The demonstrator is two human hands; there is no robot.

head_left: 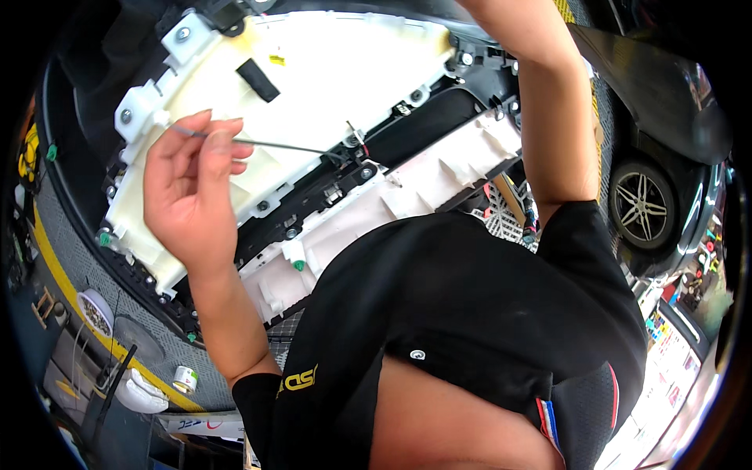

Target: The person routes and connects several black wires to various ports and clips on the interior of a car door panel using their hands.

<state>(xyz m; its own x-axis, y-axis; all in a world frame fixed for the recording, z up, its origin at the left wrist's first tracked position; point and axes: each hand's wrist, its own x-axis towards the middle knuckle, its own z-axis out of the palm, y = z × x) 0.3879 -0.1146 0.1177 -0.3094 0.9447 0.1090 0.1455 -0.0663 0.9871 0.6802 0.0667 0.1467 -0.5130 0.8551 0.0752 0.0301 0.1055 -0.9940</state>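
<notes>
My left hand (pixel 192 168) is closed in a pinch on a thin dark rod (pixel 286 146). The rod slants to the right over the white sheet, and its far end meets the black clips along the lower edge; what it touches there is too small to tell. Beneath lies a large car door panel, back side up, with a white plastic backing (pixel 337 70) and a black foam strip (pixel 258 81) on it. My right forearm (pixel 556 117) stretches across the panel's right side to the top edge, where the hand itself is out of the picture.
A pale lower trim strip (pixel 423 184) with a green clip (pixel 298 265) lies nearest my body. At the left are a white bowl (pixel 95 313) of small parts and a small tin (pixel 185 379). A dark car with a spoked wheel (pixel 641 205) stands at the right.
</notes>
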